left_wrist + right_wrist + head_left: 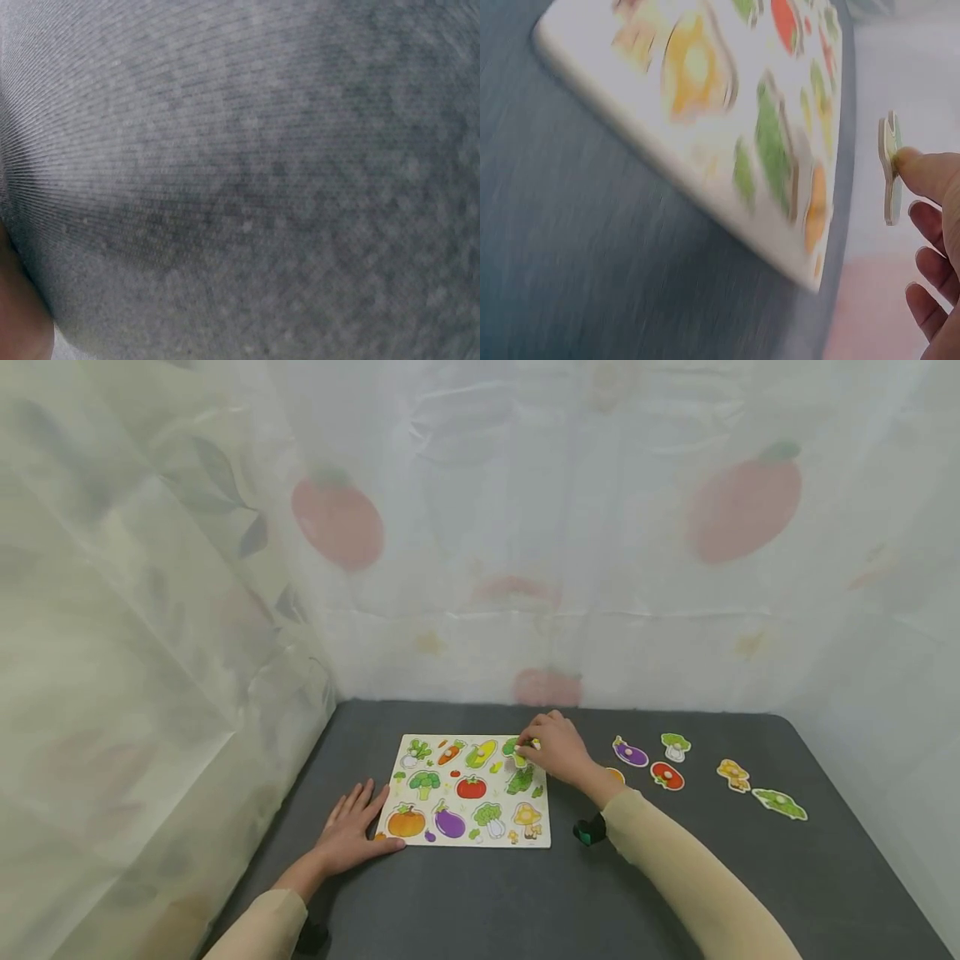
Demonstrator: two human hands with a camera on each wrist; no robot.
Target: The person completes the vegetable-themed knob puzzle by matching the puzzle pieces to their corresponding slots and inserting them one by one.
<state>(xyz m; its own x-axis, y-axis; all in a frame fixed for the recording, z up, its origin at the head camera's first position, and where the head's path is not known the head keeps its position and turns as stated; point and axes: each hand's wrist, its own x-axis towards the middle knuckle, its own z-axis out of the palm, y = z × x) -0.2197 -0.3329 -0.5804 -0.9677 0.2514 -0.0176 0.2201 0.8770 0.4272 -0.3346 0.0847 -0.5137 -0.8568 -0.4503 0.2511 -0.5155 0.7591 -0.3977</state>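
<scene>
I see the right hand (558, 749) pinching a small green piece (889, 166) in its fingers (930, 171), just above the far right corner of the puzzle board (468, 789). The left hand (352, 828) lies flat with fingers apart at the board's near left corner. I think the thin piece could slip or miss its hole on the dark table (487, 902), which has thin curtains (187, 568) around it.

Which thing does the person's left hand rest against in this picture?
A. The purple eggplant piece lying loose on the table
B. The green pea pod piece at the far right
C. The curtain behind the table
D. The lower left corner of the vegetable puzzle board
D. In the head view the left hand lies flat on the dark table, its fingers straight and touching the lower left corner of the vegetable puzzle board, while the right hand pinches a green piece over the board's upper right corner.
</scene>
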